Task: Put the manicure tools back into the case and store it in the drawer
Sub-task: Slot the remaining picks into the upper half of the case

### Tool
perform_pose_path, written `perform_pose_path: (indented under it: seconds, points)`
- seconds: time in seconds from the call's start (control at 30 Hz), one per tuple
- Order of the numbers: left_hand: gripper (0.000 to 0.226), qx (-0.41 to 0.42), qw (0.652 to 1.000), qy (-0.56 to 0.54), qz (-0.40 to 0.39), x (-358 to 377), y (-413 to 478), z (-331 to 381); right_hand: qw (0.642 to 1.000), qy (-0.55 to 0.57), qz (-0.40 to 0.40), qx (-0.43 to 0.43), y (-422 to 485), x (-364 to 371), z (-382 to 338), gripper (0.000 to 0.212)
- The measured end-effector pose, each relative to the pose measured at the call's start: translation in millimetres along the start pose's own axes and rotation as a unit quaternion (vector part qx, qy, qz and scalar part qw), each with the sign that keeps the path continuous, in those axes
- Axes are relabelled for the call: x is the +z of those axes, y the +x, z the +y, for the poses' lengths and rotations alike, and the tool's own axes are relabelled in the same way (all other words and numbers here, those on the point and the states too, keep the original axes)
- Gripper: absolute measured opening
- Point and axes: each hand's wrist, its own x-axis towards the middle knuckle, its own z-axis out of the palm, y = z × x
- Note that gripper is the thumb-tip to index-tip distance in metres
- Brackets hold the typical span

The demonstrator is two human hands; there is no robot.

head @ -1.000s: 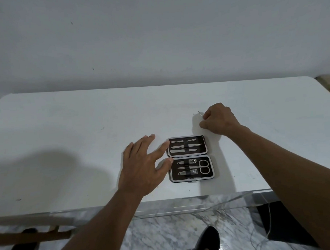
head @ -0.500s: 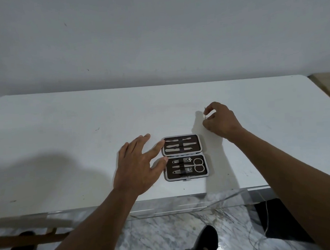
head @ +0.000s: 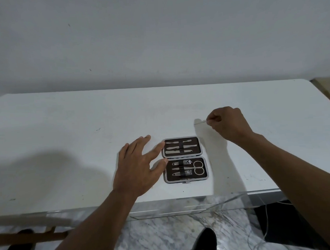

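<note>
An open manicure case (head: 184, 159) lay flat on a white table (head: 66, 129), close to the table's near edge and a little right of centre, with both halves facing up. Metal tools sat under straps in each half, and a pair of scissors (head: 198, 167) was in the nearer one. The person's left hand (head: 137, 169) was spread flat with straight fingers and held nothing. Its forefinger and thumb tips met the case's left edge. The right hand (head: 228, 124) was curled and pinched a thin metal tool (head: 200, 122) between thumb and fingers. It was beyond the case's far right corner and apart from it. White tabletop stretched away to the left, the right and back to the wall (head: 156, 40). A dark shoe (head: 205, 240) stood on the marbled floor (head: 161, 236) below the near edge.
</note>
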Motion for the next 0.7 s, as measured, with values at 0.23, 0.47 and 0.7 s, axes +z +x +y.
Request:
perform_pose_path:
  seconds: [0.23,0.47,0.7]
  points:
    - [0.050,-0.002,1.000,-0.005,-0.004,0,0,0,0.987,-0.142,-0.061,-0.046,-16,-5,12,0.015]
    - [0.051,-0.001,1.000,-0.004,-0.009,-1,0,0,0.971,-0.142,-0.095,-0.168,-31,-9,-7,0.023]
    - [0.052,0.001,1.000,-0.008,-0.011,-1,0,-1,0.955,-0.190,-0.123,-0.193,-40,-9,-17,0.027]
